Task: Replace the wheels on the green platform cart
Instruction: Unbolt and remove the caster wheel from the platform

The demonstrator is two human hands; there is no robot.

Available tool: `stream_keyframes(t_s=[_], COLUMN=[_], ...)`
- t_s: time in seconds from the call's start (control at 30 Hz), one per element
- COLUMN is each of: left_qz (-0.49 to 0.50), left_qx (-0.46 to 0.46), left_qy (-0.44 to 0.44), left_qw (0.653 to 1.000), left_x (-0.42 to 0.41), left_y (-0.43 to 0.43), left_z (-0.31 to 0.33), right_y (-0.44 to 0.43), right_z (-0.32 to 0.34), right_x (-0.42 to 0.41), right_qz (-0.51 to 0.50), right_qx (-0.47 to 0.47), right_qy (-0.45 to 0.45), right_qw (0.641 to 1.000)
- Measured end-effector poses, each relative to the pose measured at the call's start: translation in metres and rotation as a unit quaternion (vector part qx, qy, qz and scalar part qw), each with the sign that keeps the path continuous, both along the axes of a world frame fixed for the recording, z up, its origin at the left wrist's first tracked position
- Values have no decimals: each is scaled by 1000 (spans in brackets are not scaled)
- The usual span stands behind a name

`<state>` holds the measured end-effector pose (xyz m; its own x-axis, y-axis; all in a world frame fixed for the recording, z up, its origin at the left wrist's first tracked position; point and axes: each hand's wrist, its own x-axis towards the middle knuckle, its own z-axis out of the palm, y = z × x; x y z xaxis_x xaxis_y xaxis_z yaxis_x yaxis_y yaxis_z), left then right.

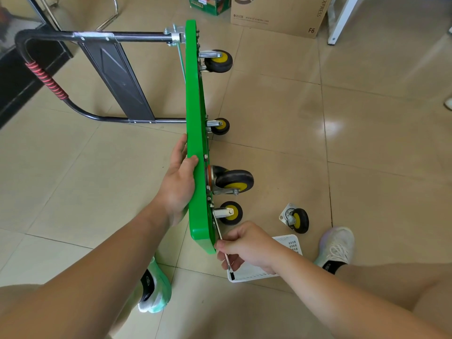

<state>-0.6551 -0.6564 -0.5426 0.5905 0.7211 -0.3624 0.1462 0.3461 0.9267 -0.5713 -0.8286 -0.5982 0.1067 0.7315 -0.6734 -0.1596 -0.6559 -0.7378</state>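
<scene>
The green platform cart (194, 99) stands on its long edge, underside facing right, with its black handle (49, 79) folded out to the left. Several black casters with yellow hubs stick out of the underside; the nearest caster (230, 212) sits close to the deck's near end. My left hand (179, 182) grips the deck's edge and holds it upright. My right hand (247, 245) is closed on a thin metal wrench (223, 243) whose head reaches up to the nearest caster's mounting plate. A loose caster (296, 220) lies on the floor to the right.
A white plastic basket (291, 243) lies on the tiled floor under my right hand. My feet in sneakers (336, 248) flank the cart's near end. A cardboard box (281, 15) and a white table leg (340, 23) stand at the back right.
</scene>
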Motion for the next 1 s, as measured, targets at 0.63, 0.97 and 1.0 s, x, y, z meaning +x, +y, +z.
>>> stream_keyframes(t_s=[0.63,0.97,1.0], left_qz=[-17,-15,-16], left_qx=[10,7,7], left_qy=[2,11,10], left_qw=[1000,1000,1000], left_x=[-1,-1,0], left_y=[1,2,2], left_z=[-2,0,0], right_y=[11,23,28], right_z=[-11,-65,-69], right_x=[-7,2,4], right_qz=[-51,24,15], right_qx=[-3,61,63], right_qy=[-24,-147,-148], right_qw=[998,987,987])
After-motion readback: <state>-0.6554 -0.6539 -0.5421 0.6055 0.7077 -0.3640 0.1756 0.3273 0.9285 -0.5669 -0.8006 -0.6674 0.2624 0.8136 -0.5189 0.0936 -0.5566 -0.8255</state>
